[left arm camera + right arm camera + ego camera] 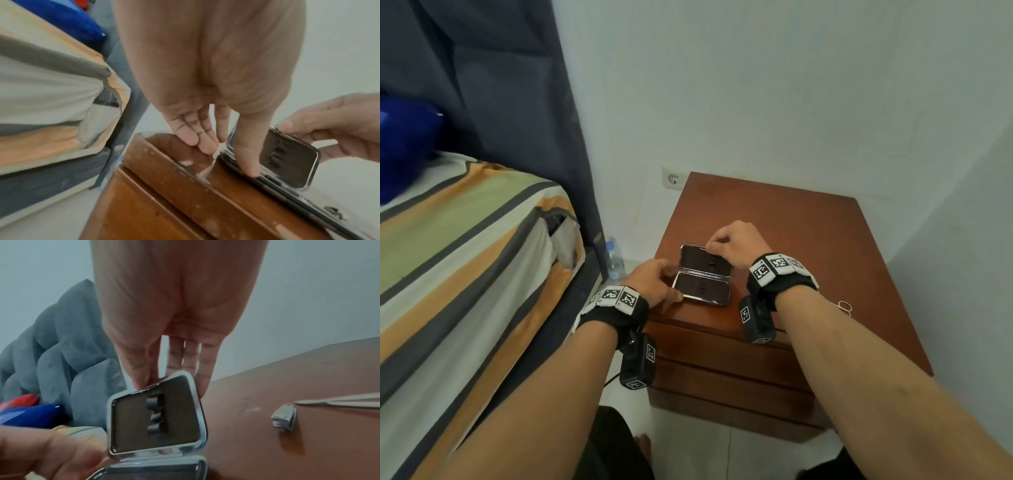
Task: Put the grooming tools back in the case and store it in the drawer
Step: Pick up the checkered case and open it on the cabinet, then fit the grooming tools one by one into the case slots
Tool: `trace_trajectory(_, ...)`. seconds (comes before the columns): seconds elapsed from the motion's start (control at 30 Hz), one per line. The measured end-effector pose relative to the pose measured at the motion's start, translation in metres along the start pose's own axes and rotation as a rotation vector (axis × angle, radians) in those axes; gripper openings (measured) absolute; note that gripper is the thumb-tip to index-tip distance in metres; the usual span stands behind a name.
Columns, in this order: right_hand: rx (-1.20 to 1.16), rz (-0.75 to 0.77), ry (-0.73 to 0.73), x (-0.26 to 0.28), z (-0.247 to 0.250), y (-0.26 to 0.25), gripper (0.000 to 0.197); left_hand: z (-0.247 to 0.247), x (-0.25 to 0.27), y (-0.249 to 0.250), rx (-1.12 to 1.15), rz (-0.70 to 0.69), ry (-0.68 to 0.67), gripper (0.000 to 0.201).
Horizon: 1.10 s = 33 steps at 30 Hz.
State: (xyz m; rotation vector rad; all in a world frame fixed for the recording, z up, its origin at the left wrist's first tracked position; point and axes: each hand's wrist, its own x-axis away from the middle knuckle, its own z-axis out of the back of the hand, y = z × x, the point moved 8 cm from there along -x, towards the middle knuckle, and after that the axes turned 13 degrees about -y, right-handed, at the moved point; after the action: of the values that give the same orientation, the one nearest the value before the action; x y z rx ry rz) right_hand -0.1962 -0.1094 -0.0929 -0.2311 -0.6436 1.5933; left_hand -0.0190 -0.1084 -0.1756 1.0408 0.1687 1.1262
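A small metal-rimmed grooming case (702, 277) lies open near the front left of the wooden nightstand (808, 240). Its dark lining shows elastic loops with no tools in them. My left hand (671, 284) is at the case's left end. Its straight thumb (248, 162) presses on the lower half's rim, and its fingers (205, 146) rest on the wood beside the case. My right hand (717, 245) pinches the far rim of the raised lid (156, 418) at the clasp. A nail clipper (284, 417) and a slim metal tool (339, 402) lie on the wood to the right. Small scissors (844, 306) lie past my right wrist.
The nightstand has closed drawers (722, 346) on its front. A bed with a striped sheet (465, 240) stands close on the left, with a dark curtain behind it. A water bottle (614, 257) stands on the floor between them. A wall socket (673, 178) is behind the nightstand.
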Motion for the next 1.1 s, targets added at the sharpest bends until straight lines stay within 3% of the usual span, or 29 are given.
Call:
trace_trajectory(0.23,0.001,-0.166,0.045,0.008,0.001,0.034,0.014,0.010,0.000,0.003,-0.174,0.006,0.056,0.035)
trace_trajectory(0.4,0.038,-0.240,-0.003,0.023,-0.018,0.055,0.017,0.010,0.015,0.026,-0.421,0.006,0.120,0.025)
trace_trajectory(0.43,0.039,-0.245,-0.002,0.025,-0.021,0.056,0.016,0.006,0.018,0.029,-0.454,0.017,0.100,0.033)
trace_trajectory(0.53,0.057,-0.243,0.034,0.031,-0.026,0.053,0.014,-0.016,0.023,0.032,-0.663,0.091,-0.011,0.090)
trace_trajectory(0.6,0.074,-0.251,0.054,0.034,-0.027,0.051,0.016,-0.025,0.026,0.032,-0.798,0.137,-0.031,0.111)
trace_trajectory(0.87,0.107,-0.300,0.068,0.052,-0.033,0.048,0.018,-0.018,0.015,0.033,-0.688,0.154,-0.072,0.106)
trace_trajectory(1.1,0.069,-0.326,0.082,0.063,-0.036,0.047,0.019,-0.009,0.004,0.031,-0.623,0.131,-0.114,0.118)
